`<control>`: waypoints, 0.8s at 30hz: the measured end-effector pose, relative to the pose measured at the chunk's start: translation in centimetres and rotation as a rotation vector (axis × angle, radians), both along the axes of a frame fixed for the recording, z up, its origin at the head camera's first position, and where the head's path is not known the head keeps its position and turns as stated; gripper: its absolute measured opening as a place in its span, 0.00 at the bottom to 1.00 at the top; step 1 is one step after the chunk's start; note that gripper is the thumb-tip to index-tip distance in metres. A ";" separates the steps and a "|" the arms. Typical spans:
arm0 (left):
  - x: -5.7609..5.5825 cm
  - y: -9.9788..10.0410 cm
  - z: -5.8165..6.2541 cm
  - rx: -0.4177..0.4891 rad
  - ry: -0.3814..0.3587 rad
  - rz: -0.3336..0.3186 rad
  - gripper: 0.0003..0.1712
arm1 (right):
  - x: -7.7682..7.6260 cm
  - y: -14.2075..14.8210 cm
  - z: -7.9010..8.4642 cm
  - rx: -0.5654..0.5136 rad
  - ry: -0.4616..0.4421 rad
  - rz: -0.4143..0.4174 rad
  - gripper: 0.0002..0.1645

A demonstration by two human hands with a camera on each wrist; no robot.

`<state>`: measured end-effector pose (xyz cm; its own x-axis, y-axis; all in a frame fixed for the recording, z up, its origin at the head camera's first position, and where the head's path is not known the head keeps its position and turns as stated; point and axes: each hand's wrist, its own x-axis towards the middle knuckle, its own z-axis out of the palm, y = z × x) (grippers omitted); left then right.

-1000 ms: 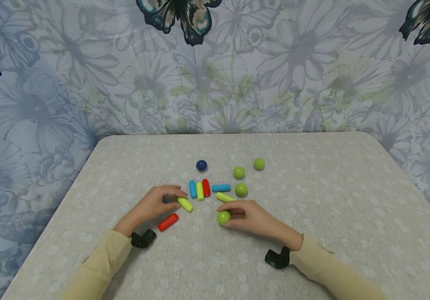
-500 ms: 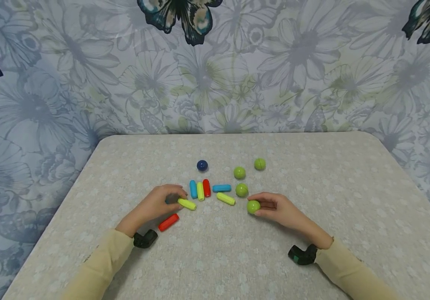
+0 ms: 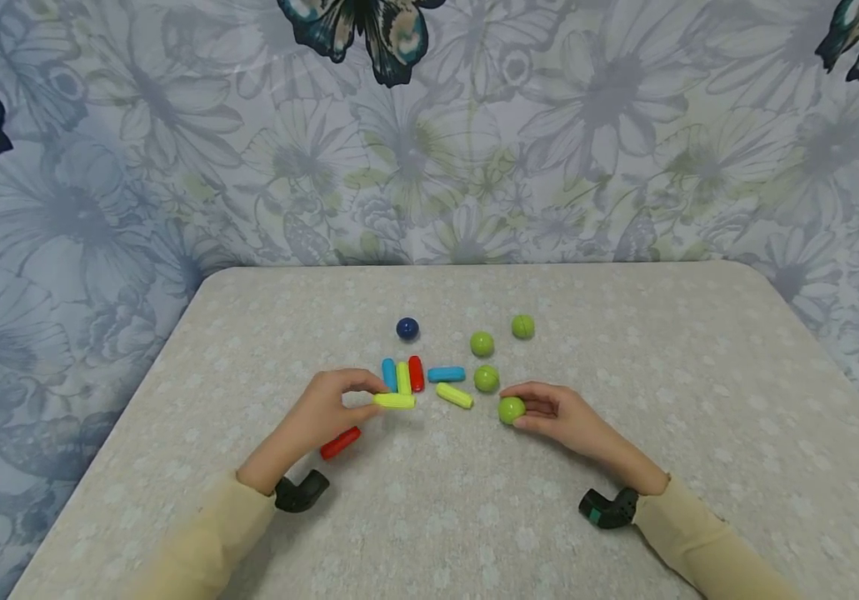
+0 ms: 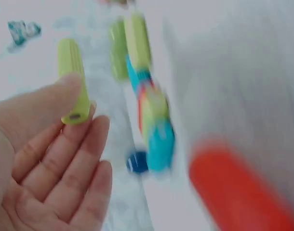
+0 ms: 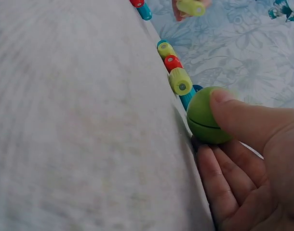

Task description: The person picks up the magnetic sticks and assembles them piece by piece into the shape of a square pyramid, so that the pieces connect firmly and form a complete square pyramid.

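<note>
My left hand (image 3: pixel 330 419) pinches a yellow-green ribbed peg (image 3: pixel 395 401) between thumb and fingers; it is raised off the table in the left wrist view. A red peg (image 3: pixel 341 442) lies just below that hand. My right hand (image 3: pixel 560 418) holds a green ball (image 3: pixel 511 409) by thumb and fingertips, low at the tabletop in the right wrist view. Between the hands lie a blue peg (image 3: pixel 389 375), a yellow-green peg (image 3: pixel 403 377) and a red peg (image 3: pixel 417 374) side by side. A sideways blue peg (image 3: pixel 446 374) and a slanted yellow-green peg (image 3: pixel 455 395) lie right of them.
Behind the right hand are three more green balls, the nearest one (image 3: pixel 486 378) close to its fingers. A dark blue ball (image 3: pixel 407 328) sits behind the row of pegs. The light patterned table (image 3: pixel 699 375) ends at a flowered wall (image 3: pixel 586 150).
My right hand has carried the green ball right and a little away from me, beside the other green balls. My left hand has lifted the yellow-green peg, turned it level and moved right.
</note>
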<state>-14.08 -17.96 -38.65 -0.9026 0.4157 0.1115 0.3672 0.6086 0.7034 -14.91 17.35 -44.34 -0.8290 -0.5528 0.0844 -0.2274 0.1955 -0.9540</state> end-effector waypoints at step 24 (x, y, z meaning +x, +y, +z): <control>0.9 8.5 -3.0 -0.065 -0.027 -0.096 0.09 | 1.2 -0.3 0.6 0.202 0.185 -0.073 0.23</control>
